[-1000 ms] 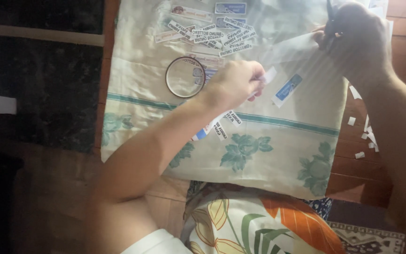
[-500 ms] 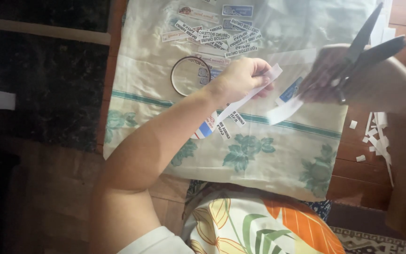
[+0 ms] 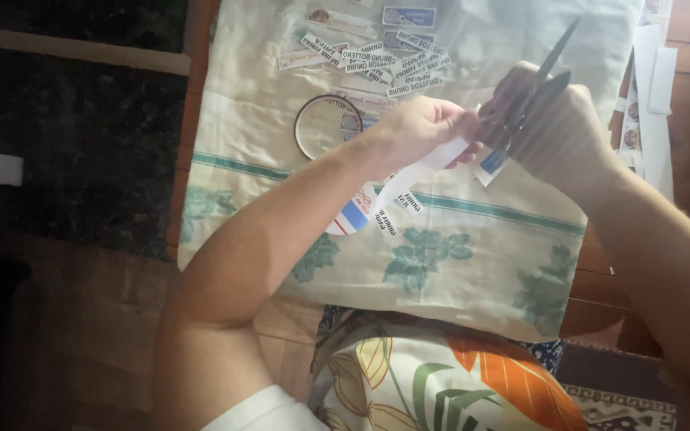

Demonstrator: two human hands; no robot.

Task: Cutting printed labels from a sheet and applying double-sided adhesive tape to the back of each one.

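My left hand [image 3: 423,132] pinches a long white paper strip [image 3: 409,179] that hangs down toward me over the cloth. My right hand [image 3: 557,132] grips dark scissors [image 3: 541,80] with the blades pointing up and away, their base right at the strip's upper end. The two hands nearly touch above the pale cloth [image 3: 409,263] with green flower print. A small blue and white label [image 3: 491,165] shows just under my right hand.
Several cut printed labels [image 3: 377,60] lie in a heap at the cloth's far side. A thin round ring [image 3: 327,126] lies left of my left hand. White paper scraps [image 3: 648,96] sit on the wooden table at right. A dark floor lies left.
My right hand with the scissors has come in from the right to meet my left hand at the strip. The left hand has stayed near the same spot.
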